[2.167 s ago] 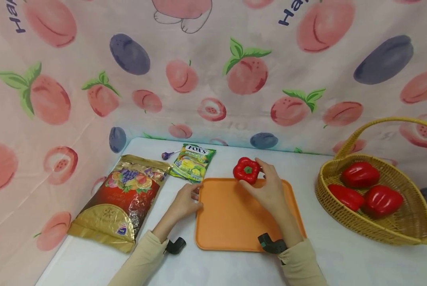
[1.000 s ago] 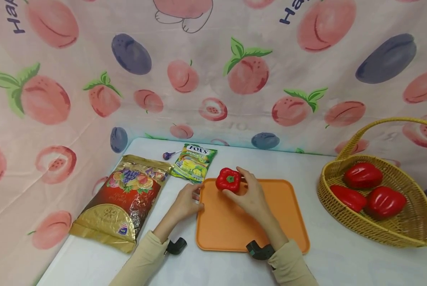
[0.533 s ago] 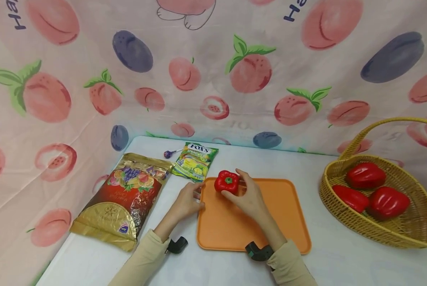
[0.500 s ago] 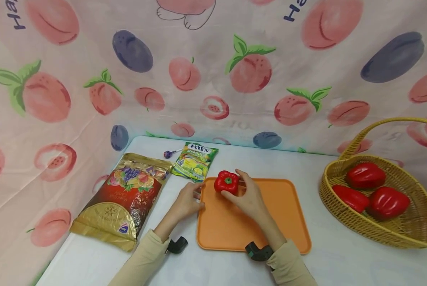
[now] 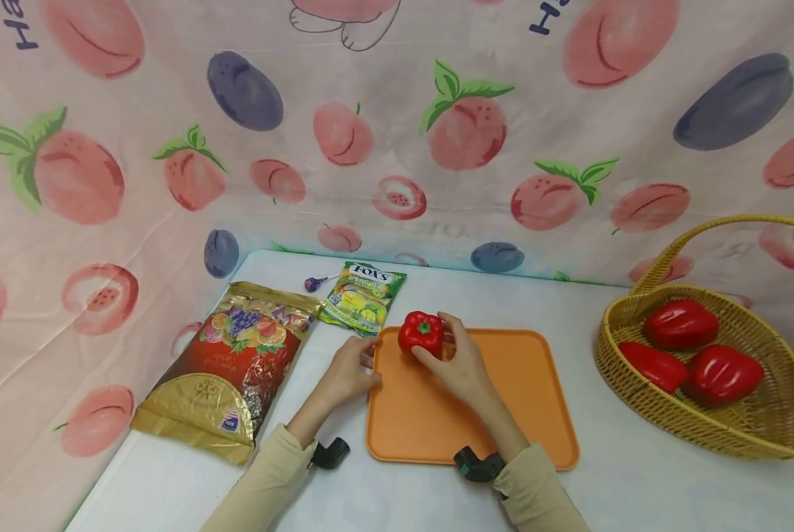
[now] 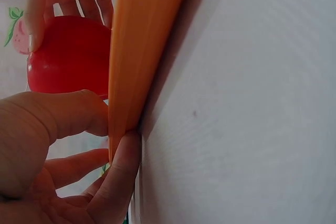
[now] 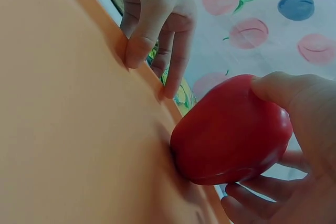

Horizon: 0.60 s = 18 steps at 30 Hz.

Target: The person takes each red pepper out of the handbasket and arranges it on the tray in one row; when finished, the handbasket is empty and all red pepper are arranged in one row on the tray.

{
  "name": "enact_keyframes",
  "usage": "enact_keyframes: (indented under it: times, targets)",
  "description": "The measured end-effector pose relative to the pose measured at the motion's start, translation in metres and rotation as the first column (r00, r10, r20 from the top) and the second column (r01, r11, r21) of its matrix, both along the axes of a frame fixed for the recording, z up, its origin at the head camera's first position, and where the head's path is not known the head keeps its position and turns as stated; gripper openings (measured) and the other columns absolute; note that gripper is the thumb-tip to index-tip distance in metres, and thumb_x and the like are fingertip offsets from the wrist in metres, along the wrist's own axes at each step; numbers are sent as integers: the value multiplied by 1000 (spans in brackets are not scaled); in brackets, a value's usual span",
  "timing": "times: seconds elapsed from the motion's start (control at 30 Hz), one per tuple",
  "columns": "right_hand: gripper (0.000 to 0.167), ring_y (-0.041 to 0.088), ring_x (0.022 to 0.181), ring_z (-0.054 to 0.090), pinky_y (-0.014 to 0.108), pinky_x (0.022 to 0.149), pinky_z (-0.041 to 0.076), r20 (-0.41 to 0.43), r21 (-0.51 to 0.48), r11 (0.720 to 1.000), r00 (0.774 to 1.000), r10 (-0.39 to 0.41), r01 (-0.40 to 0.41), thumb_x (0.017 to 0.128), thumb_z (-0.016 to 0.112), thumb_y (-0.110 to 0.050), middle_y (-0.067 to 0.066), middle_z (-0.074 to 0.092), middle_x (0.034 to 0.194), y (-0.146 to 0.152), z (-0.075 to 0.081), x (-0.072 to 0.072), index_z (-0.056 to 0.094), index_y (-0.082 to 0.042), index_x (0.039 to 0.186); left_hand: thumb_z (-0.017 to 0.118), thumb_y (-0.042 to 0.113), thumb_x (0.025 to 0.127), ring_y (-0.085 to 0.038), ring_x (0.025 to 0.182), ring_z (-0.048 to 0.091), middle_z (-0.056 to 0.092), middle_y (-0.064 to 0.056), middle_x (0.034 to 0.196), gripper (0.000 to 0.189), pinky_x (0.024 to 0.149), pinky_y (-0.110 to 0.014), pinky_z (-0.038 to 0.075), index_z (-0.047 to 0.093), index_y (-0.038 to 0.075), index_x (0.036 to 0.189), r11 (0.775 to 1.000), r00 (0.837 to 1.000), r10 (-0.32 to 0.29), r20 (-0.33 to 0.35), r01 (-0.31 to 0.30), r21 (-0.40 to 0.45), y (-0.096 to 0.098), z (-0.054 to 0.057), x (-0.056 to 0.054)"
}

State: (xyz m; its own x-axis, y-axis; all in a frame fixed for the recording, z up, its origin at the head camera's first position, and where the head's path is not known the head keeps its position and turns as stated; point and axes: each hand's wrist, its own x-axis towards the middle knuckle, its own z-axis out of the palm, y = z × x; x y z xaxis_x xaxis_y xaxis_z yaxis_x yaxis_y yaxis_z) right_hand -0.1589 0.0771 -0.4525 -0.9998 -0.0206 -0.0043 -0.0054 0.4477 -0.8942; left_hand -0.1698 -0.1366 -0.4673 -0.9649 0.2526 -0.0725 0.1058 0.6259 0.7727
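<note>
My right hand [image 5: 463, 367] grips a red bell pepper [image 5: 418, 329] between thumb and fingers, its green stem facing up. The pepper is at the back left corner of an orange tray [image 5: 437, 425]. In the right wrist view the lower end of the bell pepper [image 7: 231, 129] meets the tray surface. At the tray's left edge, my left hand [image 5: 346, 374] pinches the rim. The left wrist view has the thumb on the inner side of the tray [image 6: 142, 35] and a finger against its outer side.
To the right stands a yellow wicker basket [image 5: 611, 362] holding 3 red bell peppers [image 5: 724, 375]. On the left lies a large red and gold candy bag [image 5: 231, 369]. Behind the left hand are a green Fox's candy packet [image 5: 364, 298] and a lollipop [image 5: 313, 284]. A fruit-print cloth [image 5: 370, 96] hangs behind.
The right hand has carried the bell pepper left and toward me, from the tray's back edge to its back left corner. Lately the pepper has only tilted slightly. The left hand has stayed at the rim.
</note>
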Motion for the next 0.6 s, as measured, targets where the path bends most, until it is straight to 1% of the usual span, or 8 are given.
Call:
enact_keyframes:
  times: [0.33,0.47,0.6]
  targets:
    - [80,30,128,44,47,96,50,-14,17,1000,1000,25,-25,85,77,-32,10,46,141,-3,-4,-3,34,-15,150,77,-3,72,-18,86,58,55,-11,108,65,73,-29,53,56,-3,133,1000,1000,5,-9,-5,0,0,0,0]
    - [83,29,128,44,46,96,50,-15,23,999,999,41,-41,82,80,-29,10,46,141,-2,-4,-3,34,-16,150,78,-3,72,-18,86,58,55,-11,108,65,73,-28,53,56,-2,133,1000,1000,6,-3,-6,-4,0,0,0]
    - [86,29,126,45,45,96,50,-33,32,998,998,58,-57,80,82,-27,11,45,139,-2,-7,-4,34,-16,150,78,-2,73,-18,86,58,55,-10,108,64,73,-28,53,57,-1,134,1000,1000,12,1,-12,-8,1,0,0]
